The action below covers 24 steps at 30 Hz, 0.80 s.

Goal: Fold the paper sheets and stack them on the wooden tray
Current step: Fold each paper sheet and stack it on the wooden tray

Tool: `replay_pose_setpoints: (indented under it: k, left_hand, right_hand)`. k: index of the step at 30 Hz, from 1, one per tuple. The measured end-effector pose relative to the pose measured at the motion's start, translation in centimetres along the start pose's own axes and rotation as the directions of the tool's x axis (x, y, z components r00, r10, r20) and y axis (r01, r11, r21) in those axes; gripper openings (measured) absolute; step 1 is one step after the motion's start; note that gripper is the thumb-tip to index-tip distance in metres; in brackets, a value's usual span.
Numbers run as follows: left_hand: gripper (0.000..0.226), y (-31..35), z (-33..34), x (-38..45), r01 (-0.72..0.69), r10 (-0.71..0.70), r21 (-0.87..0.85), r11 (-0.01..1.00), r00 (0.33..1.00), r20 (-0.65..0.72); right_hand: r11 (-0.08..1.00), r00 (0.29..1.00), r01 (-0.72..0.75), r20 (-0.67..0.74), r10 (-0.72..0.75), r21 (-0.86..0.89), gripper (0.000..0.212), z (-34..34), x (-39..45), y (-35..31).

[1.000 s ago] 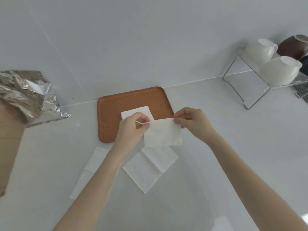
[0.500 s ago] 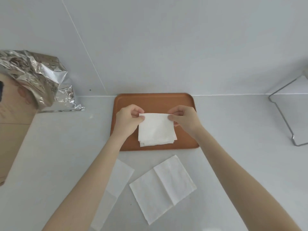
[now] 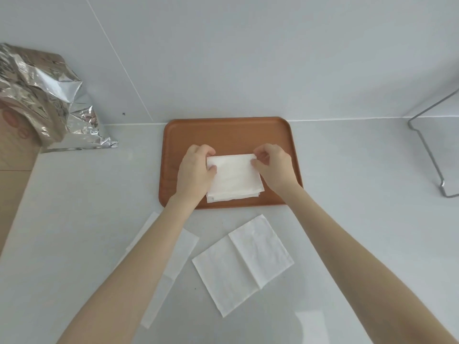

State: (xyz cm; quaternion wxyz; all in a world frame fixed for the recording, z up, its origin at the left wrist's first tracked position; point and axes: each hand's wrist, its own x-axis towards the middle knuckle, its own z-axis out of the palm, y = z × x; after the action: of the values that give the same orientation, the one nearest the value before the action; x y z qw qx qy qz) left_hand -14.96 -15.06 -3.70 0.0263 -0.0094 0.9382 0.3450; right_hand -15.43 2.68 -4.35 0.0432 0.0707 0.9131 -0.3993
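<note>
Head view: folded paper sheet (image 3: pixel 233 173) sits on top of the small stack (image 3: pixel 232 196) on the wooden tray (image 3: pixel 226 132), a bit skewed vs. the layers under it, whose edges peek out along the near side. Left hand (image 3: pixel 196 170) pinches the sheet's far-left corner, thumb on top, fingers curled under/behind; right hand (image 3: pixel 273 166) pinches the far-right corner the same way. Both hands closed on the paper, prob. to keep the fold shut and square it w/ the stack before letting go. Looks like the placing step, release not yet done.

Outward: on the white surface (image 3: pixel 360 219) just near of the tray lies a half-folded sheet (image 3: pixel 242 264), one flap laid over the other, rotated diagonal. Another sheet (image 3: pixel 173 259) lies to its left, mostly hidden under the left forearm; can't tell if folded. So at least two sheets left to do, by my read.

Further out: crumpled foil bag (image 3: pixel 47 100) at the far left by the wall, wire rack leg (image 3: pixel 432 155) at right edge. Neither is in the way.
</note>
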Motion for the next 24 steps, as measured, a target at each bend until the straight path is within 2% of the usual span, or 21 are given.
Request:
replay_pose_setpoints:
  k: [4,8,13,19,24]
  left_hand:
    - [0.026,2.3,-0.2,-1.4,-0.195,0.198,0.155,0.968,0.980,-0.005]
    - [0.020,4.5,0.1,-3.9,-0.369,0.362,0.096,0.924,0.928,0.084]
    - [0.015,5.2,2.3,-7.2,-0.346,0.355,-0.086,0.934,0.887,0.295]
    - [0.027,4.1,4.6,-9.3,-0.346,0.319,-0.014,0.938,0.848,0.423]
    - [0.033,3.8,5.8,-9.6,-0.385,0.310,0.086,0.919,0.840,0.445]
  right_hand:
    - [0.999,0.999,0.001,-0.042,0.001,0.048,0.012,-2.1,-2.1,-0.1]
    - [0.992,0.998,-0.052,-0.031,0.057,0.117,0.009,-4.8,-5.9,0.1]
    - [0.986,0.989,-0.144,-0.007,0.145,0.080,0.007,-5.8,-12.1,2.0]
    - [0.945,0.943,-0.327,0.054,0.327,-0.003,0.016,-3.3,-16.9,4.8]
    - [0.917,0.924,-0.382,-0.019,0.383,-0.115,0.017,-1.9,-18.7,5.2]
